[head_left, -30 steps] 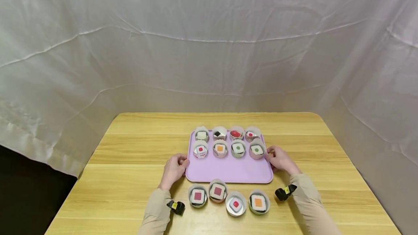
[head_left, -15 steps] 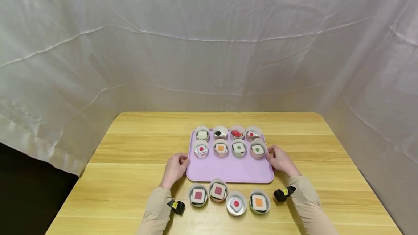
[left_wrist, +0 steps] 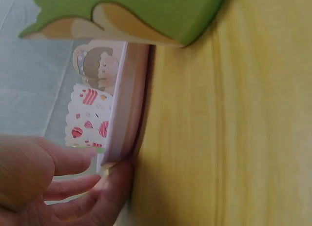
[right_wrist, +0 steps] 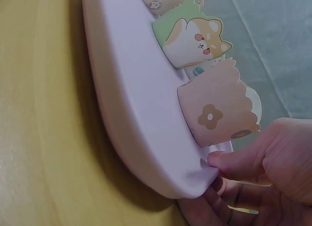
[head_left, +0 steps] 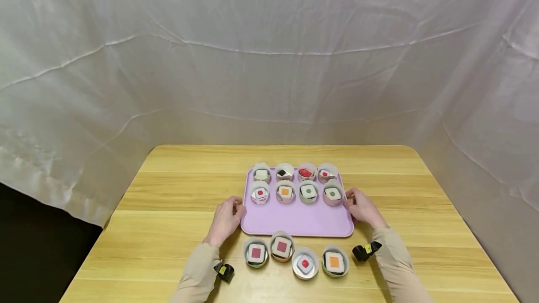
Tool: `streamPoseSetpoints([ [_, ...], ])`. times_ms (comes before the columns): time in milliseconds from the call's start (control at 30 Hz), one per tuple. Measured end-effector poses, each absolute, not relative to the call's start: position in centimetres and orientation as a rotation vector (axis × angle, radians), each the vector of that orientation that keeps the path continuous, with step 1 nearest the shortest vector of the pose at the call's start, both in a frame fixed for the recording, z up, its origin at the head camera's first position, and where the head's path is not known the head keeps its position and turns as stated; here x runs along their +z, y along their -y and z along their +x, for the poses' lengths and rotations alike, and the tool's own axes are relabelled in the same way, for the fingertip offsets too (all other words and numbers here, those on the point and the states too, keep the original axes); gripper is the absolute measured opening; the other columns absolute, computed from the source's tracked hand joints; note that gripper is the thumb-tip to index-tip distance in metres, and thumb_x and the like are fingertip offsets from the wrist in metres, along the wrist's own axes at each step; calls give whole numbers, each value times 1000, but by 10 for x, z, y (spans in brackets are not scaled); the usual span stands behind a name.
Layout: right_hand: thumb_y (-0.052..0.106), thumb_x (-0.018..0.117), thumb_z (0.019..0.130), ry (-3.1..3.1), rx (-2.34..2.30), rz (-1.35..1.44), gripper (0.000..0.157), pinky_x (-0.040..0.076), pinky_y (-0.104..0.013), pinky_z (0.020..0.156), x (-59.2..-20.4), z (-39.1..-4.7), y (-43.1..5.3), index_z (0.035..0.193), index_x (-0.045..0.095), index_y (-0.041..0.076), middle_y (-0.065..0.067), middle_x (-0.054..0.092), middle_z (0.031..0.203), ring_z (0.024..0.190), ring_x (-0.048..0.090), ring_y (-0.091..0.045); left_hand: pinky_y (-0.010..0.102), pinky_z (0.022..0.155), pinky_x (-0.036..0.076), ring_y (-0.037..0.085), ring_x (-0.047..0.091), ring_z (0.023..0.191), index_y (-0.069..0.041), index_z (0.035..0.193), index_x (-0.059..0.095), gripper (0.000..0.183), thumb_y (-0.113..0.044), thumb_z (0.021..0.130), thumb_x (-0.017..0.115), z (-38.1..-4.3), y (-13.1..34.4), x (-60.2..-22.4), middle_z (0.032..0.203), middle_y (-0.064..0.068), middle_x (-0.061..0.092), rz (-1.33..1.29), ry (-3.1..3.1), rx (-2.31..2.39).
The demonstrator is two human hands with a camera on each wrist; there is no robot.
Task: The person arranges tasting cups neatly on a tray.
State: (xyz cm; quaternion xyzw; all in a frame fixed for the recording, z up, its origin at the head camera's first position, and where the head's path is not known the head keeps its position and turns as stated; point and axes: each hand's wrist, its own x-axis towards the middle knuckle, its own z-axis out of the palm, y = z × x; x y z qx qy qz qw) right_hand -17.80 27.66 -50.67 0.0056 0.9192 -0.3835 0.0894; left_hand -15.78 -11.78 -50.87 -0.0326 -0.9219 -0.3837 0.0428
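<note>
A lilac tray [head_left: 294,221] carries two rows of paper baking cups with sushi-like pieces in them. My left hand [head_left: 225,219] holds its left edge; in the left wrist view the thumb [left_wrist: 73,160] lies by the rim and the fingers reach under the corner. Opposite, my right hand [head_left: 363,207] grips the right edge. Its thumb [right_wrist: 234,162] presses on top while the fingers curl beneath, close beside a pink cup with a brown flower [right_wrist: 209,106]. The tray's right rim stands off the wood in the right wrist view.
Between my forearms, in front of the tray, several more filled cups stand on the wooden table [head_left: 168,228]: two with dark red squares [head_left: 256,252], one with a red dot [head_left: 305,263], one with an orange square [head_left: 335,261]. Grey cloth [head_left: 269,83] hangs behind and beside the table.
My left wrist has shifted slightly outward to the left, its fingers still at the tray's edge. The tray, the cups and my right hand stay nearly where they were.
</note>
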Motion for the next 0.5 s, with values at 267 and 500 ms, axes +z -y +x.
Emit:
streamPoseSetpoints([
  [267,8,54,97,-2737,-1152,24,27,53,-30,53,-508,-177,-276,118,51,-9,-14,60,83,61,58,-18,42,86,56,22,62,92,0,117,67,27,-19,99,62,-147,117,-496,102,12,63,-273,2803,-1108],
  [500,8,53,97,-2756,-1150,17,27,53,-30,52,-508,-176,-277,117,52,-9,-14,59,82,61,58,-18,49,100,54,24,62,110,-7,120,67,34,-33,103,56,-136,124,-483,117,8,65,-585,2841,-1203],
])
